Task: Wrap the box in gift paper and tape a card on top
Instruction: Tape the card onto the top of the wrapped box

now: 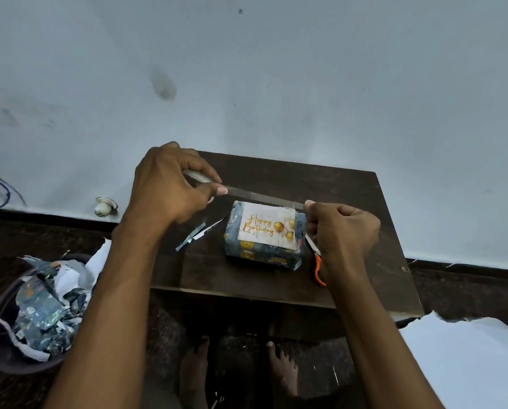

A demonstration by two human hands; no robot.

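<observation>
The dark table (350, 202) holds the wrapped box (261, 255) near its middle, with the Happy Birthday card (266, 225) lying flat on top of it. Above the box, the left hand (167, 187) curls its fingers round the tape roll (195, 175), and the right hand (341, 228) pinches the loose end of the tape strip (264, 197), with orange scissors (317, 264) just under it. The tape looks thin, floppy and sticky, so I think it is best held only by its ends and kept tight, or it may curl and stick to itself.
</observation>
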